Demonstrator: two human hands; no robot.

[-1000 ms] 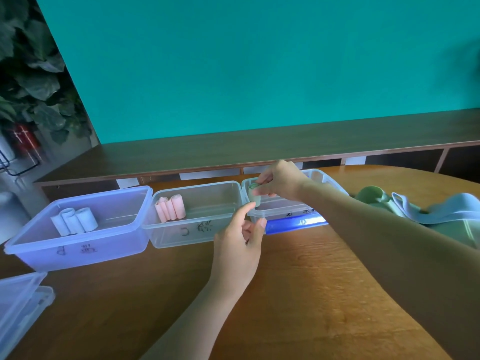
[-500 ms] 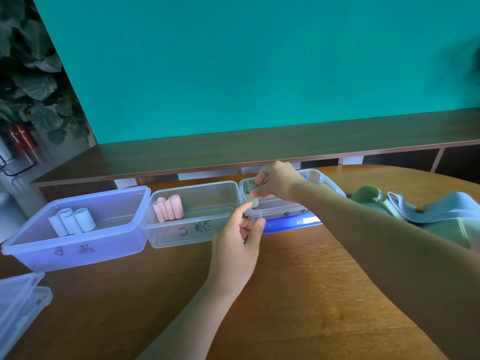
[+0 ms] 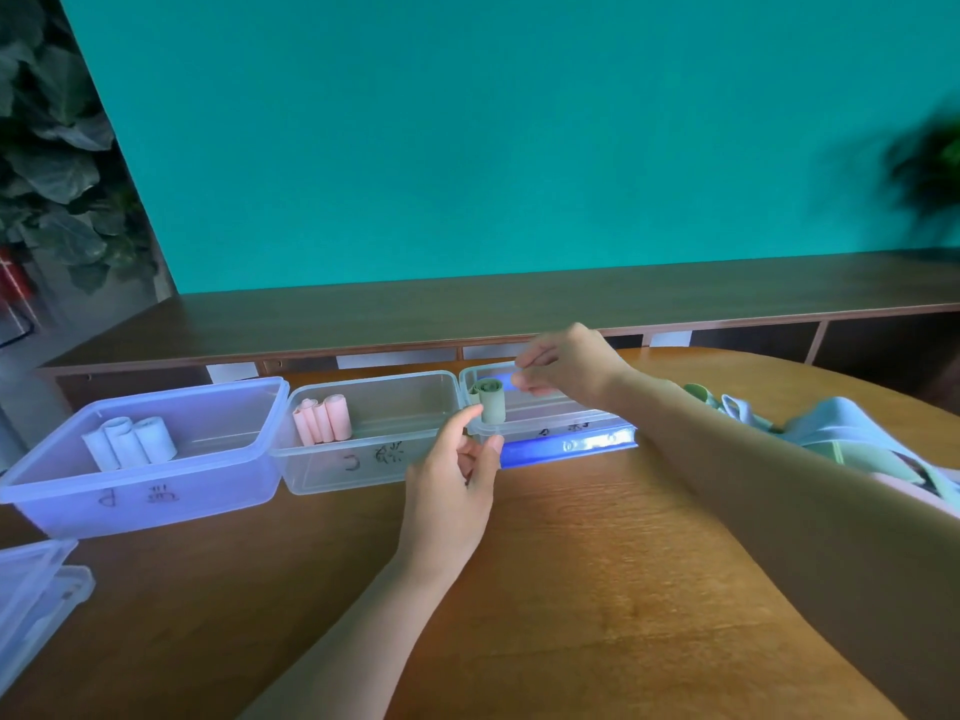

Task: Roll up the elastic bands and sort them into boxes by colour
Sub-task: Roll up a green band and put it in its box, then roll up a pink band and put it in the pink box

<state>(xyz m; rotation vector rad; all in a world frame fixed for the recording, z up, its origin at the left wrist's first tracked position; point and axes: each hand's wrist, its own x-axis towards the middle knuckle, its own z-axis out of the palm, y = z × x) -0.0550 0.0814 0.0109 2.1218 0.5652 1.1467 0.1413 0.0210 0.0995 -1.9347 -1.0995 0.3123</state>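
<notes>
A rolled green band (image 3: 491,400) stands upright in the near-left corner of the rightmost clear box (image 3: 550,426), leaning against its wall. The right hand (image 3: 566,363) hovers over that box just beside the roll, fingers loosely curled and apart from it, holding nothing that can be seen. The left hand (image 3: 454,472) is in front of the box, thumb raised close to the roll and fingertips at the box's rim; whether the thumb actually touches the roll cannot be told, and it grips nothing clearly.

The main risk is the roll springing open. Nothing pins its loose end (the outer flap already looks slightly lifted at the top), so the elastic may uncoil once both hands are away. It could also tip over, since it stands on end with only the corner for support, or be knocked by a passing finger.

The middle box (image 3: 374,433) holds pink rolls (image 3: 322,420) and the left box (image 3: 150,454) holds pale rolls (image 3: 130,441), so colours appear correctly separated. Unrolled bands (image 3: 831,433), green and light blue, lie heaped on the table (image 3: 597,563) to the right, well apart from the boxes, suggesting much sorting remains.
</notes>
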